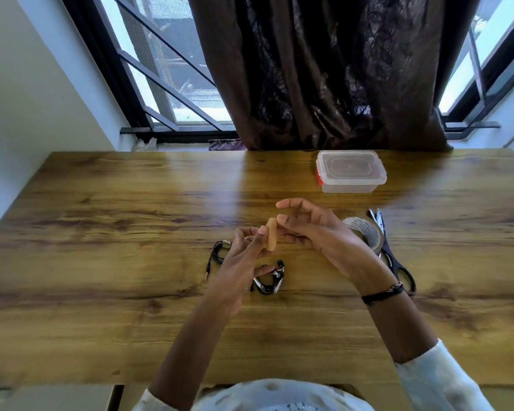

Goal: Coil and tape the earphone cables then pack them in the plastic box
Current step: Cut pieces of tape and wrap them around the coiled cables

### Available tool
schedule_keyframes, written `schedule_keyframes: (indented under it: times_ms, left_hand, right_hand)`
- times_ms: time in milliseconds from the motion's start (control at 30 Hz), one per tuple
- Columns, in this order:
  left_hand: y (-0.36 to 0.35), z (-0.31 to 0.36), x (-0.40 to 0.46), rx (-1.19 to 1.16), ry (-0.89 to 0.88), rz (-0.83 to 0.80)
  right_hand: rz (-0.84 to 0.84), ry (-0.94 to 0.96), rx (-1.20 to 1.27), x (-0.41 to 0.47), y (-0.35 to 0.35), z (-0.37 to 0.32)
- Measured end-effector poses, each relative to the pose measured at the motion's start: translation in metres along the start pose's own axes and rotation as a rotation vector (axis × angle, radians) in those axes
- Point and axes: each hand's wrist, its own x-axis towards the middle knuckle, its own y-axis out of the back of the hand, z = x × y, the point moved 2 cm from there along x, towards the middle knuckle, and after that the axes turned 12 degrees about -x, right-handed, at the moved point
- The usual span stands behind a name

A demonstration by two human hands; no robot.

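Tape strip [271,238], long axis running away from the person, pinched between both hands [279,241].

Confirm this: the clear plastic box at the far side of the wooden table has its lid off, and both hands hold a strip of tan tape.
One thing is wrong: the head view shows the clear plastic box with its lid on, not off. The rest stands: it sits at the far side of the wooden table, and the left hand and right hand hold the strip of tan tape.
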Motion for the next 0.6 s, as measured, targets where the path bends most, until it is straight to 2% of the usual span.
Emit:
schedule_keyframes:
  times_ms: [333, 600]
  left_hand:
    - [0.010, 0.003, 0.003, 0.124, -0.065, -0.025]
    - [0.025, -0.002, 0.013, 0.148, -0.068, -0.057]
  right_hand:
    - [0.118, 0.018, -0.207, 0.012, -0.006, 0.004]
    - [0.235, -0.041, -0.154, 0.024, -0.007, 0.020]
